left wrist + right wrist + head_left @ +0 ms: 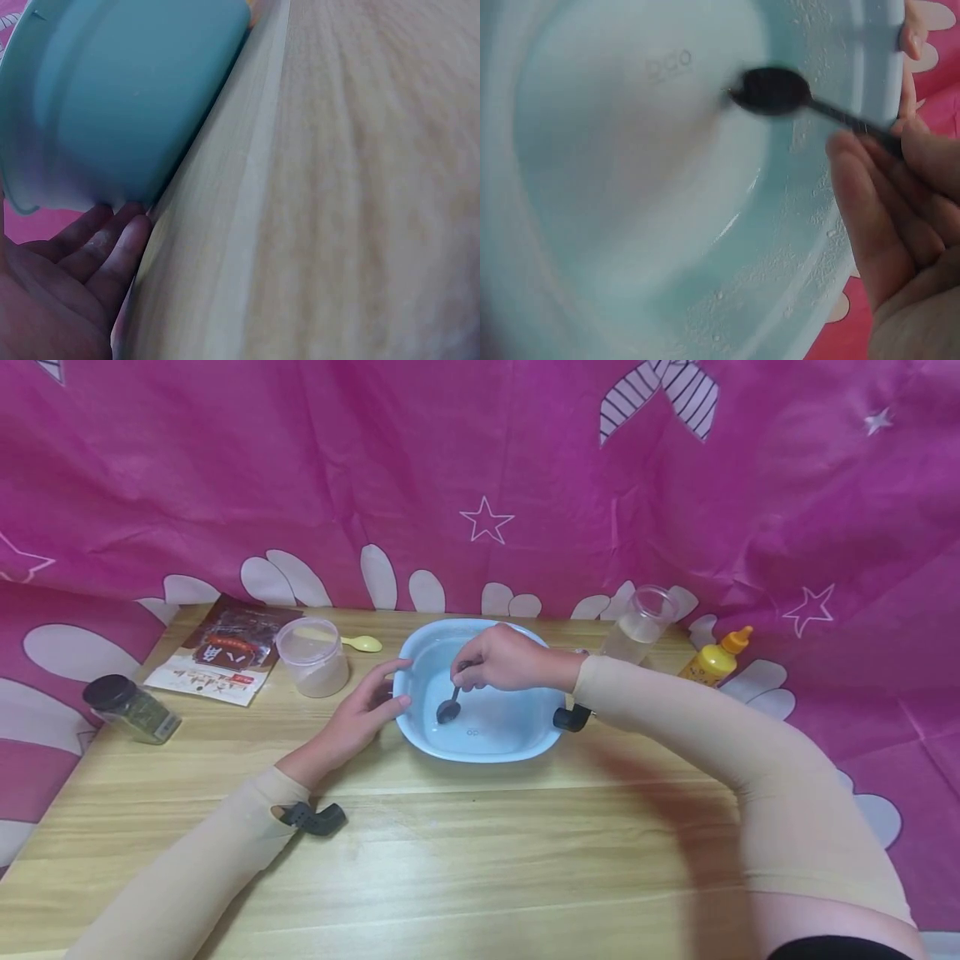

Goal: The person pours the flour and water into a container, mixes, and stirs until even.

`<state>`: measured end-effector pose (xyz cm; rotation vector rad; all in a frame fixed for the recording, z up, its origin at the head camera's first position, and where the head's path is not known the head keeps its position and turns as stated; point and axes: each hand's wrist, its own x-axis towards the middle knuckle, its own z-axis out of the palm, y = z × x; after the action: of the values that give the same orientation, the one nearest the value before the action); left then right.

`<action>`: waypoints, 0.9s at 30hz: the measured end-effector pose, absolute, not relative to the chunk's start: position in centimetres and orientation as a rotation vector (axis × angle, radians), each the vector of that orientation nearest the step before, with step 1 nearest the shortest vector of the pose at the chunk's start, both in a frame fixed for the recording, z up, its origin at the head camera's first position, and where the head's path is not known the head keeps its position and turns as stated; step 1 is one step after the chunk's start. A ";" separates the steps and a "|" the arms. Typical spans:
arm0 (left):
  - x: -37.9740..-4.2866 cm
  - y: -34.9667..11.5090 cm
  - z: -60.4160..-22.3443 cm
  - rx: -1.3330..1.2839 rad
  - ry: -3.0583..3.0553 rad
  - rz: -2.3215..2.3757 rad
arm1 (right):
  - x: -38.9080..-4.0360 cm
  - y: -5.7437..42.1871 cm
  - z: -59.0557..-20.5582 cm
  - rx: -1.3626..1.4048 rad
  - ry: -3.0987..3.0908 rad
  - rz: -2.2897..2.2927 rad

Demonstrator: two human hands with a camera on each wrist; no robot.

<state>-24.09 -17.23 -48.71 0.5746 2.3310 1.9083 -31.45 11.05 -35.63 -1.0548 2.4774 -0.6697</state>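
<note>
A light blue plastic basin [517, 739] with shallow liquid in it stands on the table. My left hand [367, 710] holds its left rim, thumb and index finger at the edge. In the left wrist view the other fingers [112, 251] lie against the basin's outer wall [127, 105], low by the tabletop. My right hand [498, 660] pinches a small black spoon [448, 710] by its handle, over the basin. The spoon's bowl [772, 90] points down toward the basin floor, and droplets dot the inner wall in the right wrist view.
Left on the table are a black-lidded spice jar [131, 710], a printed food packet [225, 647], a clear plastic tub [313, 664] and a yellow spoon [362, 643]. Behind my right forearm stand a clear container [637, 627] and a yellow squeeze bottle [712, 664]. A pink curtain [420, 460] hangs behind.
</note>
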 end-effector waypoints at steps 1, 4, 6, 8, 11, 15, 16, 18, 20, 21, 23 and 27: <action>-24.1 -17.2 -48.7 0.573 2.329 1.911 | -31.4 11.2 -35.6 -1.057 2.463 -0.676; -24.1 -17.3 -48.6 0.576 2.326 1.920 | -31.1 11.6 -35.6 -1.042 2.431 -0.699; -24.1 -17.3 -48.7 0.578 2.323 1.926 | -30.9 11.7 -35.6 -1.027 2.406 -0.731; -24.1 -17.4 -48.7 0.577 2.323 1.931 | -30.7 11.5 -35.6 -1.013 2.366 -0.761; -24.1 -17.4 -48.7 0.575 2.321 1.934 | -30.5 11.0 -35.6 -1.010 2.305 -0.778; -24.0 -17.5 -48.8 0.573 2.328 1.923 | -30.6 10.1 -35.7 -1.043 2.301 -0.747; -24.0 -17.5 -48.8 0.572 2.330 1.921 | -30.8 9.9 -35.8 -1.053 2.322 -0.737; -24.0 -17.5 -48.8 0.569 2.333 1.915 | -31.1 9.6 -35.8 -1.077 2.383 -0.714; -24.0 -17.5 -48.8 0.566 2.336 1.911 | -31.7 9.4 -35.9 -1.085 2.466 -0.683; -24.0 -17.4 -48.7 0.564 2.337 1.907 | -31.9 9.4 -35.9 -1.077 2.509 -0.668; -24.0 -17.4 -48.7 0.563 2.339 1.902 | -32.4 9.6 -35.8 -1.027 2.587 -0.652; -24.1 -17.3 -48.6 0.560 2.345 1.897 | -33.2 10.4 -35.7 -0.874 2.709 -0.634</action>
<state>-24.07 -17.34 -48.64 0.5597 2.3447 1.8971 -33.18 10.42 -35.67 -0.8744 2.7091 -0.6343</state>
